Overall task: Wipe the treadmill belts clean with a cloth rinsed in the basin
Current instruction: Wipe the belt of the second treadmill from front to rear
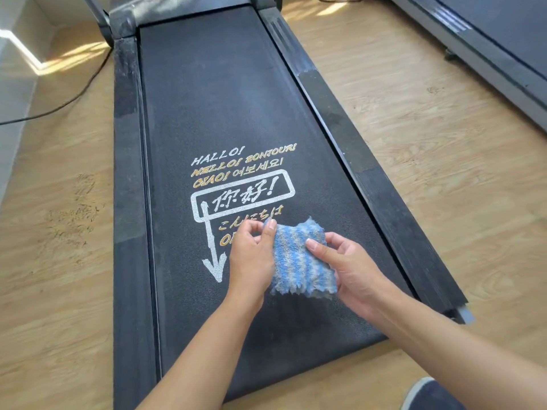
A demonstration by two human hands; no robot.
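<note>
- Two hands on the striped cloth (299, 258), held just above the near end of the belt (222, 99): left hand (251, 255) pinches its top corner, right hand (352, 267) grips the opposite edge, thumb on top.
- Looks like it's being spread out or refolded, wiping not started here yet.
- Next up: lay it flat on the belt, press, sweep across.
</note>
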